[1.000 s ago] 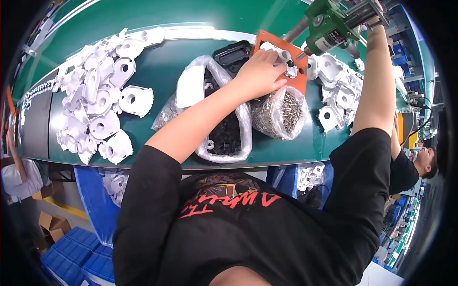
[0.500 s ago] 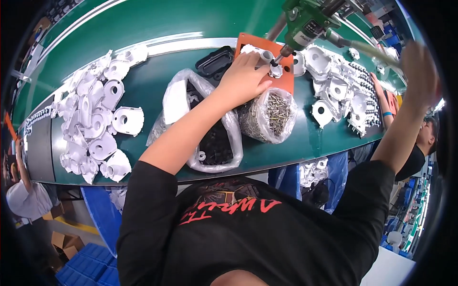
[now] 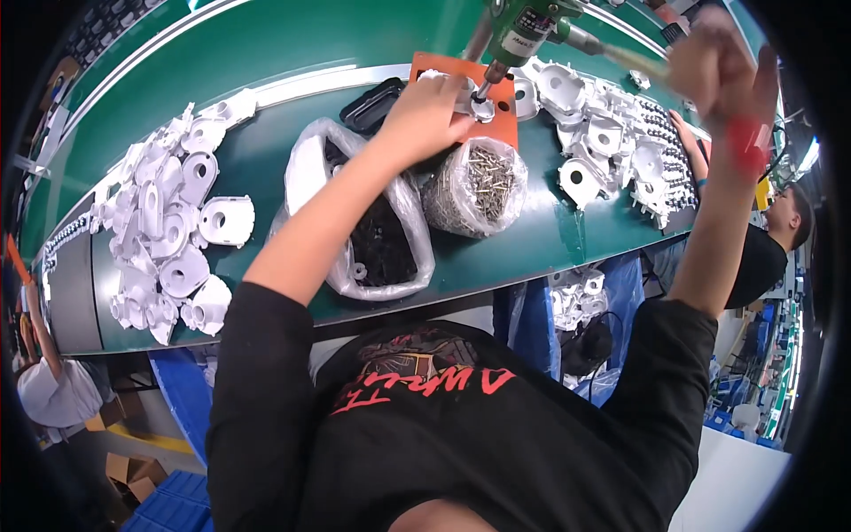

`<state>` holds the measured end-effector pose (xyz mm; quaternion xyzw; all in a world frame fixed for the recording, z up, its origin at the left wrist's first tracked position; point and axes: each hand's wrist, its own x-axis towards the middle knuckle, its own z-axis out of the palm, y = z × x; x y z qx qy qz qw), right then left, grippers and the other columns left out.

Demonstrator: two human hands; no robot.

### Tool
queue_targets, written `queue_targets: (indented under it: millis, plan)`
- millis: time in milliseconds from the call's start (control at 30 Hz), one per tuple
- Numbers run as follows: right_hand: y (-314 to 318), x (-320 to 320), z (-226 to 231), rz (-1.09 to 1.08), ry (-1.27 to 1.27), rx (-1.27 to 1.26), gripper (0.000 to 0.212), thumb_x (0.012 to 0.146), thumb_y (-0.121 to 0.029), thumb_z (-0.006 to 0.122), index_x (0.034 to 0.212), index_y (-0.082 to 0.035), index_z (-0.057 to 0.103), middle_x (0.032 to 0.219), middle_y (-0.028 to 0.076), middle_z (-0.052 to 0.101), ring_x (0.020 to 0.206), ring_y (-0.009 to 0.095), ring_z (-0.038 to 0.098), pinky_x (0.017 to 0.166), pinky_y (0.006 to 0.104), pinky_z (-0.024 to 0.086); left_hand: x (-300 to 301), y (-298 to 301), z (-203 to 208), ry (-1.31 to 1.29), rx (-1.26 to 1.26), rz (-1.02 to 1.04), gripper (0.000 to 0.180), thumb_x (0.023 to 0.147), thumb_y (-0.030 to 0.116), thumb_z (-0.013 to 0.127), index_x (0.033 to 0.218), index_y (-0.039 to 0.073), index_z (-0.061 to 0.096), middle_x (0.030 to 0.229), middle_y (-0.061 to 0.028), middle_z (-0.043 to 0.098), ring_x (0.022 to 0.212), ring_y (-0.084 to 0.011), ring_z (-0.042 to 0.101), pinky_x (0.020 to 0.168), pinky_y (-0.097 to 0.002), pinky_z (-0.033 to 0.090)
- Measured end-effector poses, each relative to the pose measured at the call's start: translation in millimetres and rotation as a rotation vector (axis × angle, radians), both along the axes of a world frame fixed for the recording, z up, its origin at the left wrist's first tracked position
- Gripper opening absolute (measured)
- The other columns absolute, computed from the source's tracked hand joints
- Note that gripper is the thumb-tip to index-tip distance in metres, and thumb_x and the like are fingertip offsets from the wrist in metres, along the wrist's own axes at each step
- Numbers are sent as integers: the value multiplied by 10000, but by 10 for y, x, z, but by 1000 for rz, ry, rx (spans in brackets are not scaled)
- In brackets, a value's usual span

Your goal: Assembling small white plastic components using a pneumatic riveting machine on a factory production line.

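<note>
My left hand (image 3: 427, 117) is closed on a white plastic housing (image 3: 463, 99) that lies on an orange plate (image 3: 425, 64). Its fingers hide part of the housing. Directly over the housing's near right end stands the metal spindle (image 3: 493, 80) of a green bench press (image 3: 525, 28), its dark tip at the part. Out to the right, my raised right hand (image 3: 709, 71), blurred, is wrapped round the end of the press's lever handle (image 3: 634, 62). A red band (image 3: 749, 146) circles that wrist.
A clear bag of screws (image 3: 489, 182) and a bag of black parts (image 3: 386, 253) stand near my left forearm. White housings are heaped at left (image 3: 173, 222) and right (image 3: 603, 133). A black tray (image 3: 372, 105) lies behind the bags. Another person (image 3: 758, 257) works at right.
The whole view has shifted a little. My right hand has swung up and inward with the lever handle. My left hand stays on the housing under the spindle.
</note>
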<state>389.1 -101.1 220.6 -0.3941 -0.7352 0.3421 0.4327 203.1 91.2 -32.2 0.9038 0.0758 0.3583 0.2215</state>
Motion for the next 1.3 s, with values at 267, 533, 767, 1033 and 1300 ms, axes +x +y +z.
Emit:
queue_targets:
  millis: [267, 533, 767, 1033, 1300]
  plan:
    - [1181, 856, -753, -544, 678, -26, 341, 921, -396, 470, 1053, -93, 549, 805, 28, 588, 738, 142, 529, 710, 317, 435, 232, 374, 127, 294, 150, 54, 550, 755, 356, 623, 1232, 112, 495, 998, -119, 607, 1081, -281, 528, 992, -501, 295]
    - [-64, 455, -1411, -921, 94, -45, 399, 943, -254, 463, 1274, -31, 460, 1184, 89, 537, 1086, 174, 525, 875, 275, 402, 27, 345, 627, 523, 261, 196, 346, 722, 405, 628, 986, 183, 649, 893, -103, 625, 976, -281, 574, 844, -436, 375]
    - [-925, 88, -2581, -1095, -952, -110, 493, 770, -135, 649, 1222, -38, 479, 1276, 179, 457, 1195, 345, 420, 997, 419, 316, -157, 765, 283, 207, 157, 675, 458, 766, 442, 620, 1095, 128, 566, 1014, -165, 584, 982, -331, 554, 828, -470, 389]
    - [-891, -324, -2919, -1122, -936, -66, 448, 770, -54, 604, 1198, -28, 472, 1244, 182, 458, 1136, 370, 430, 963, 435, 359, -1685, 698, 299, 345, -24, 626, 592, 751, 352, 635, 1270, 118, 472, 1240, -200, 477, 1160, -407, 433, 966, -498, 359]
    - [-901, -194, -2960, -1220, -892, 106, 219, 778, 12, 527, 991, -32, 543, 1025, 141, 579, 981, 343, 521, 848, 408, 421, -2875, 588, 186, 980, 114, 788, 349, 703, 189, 601, 1048, 179, 651, 1296, -208, 430, 1305, -396, 282, 1038, -548, 229]
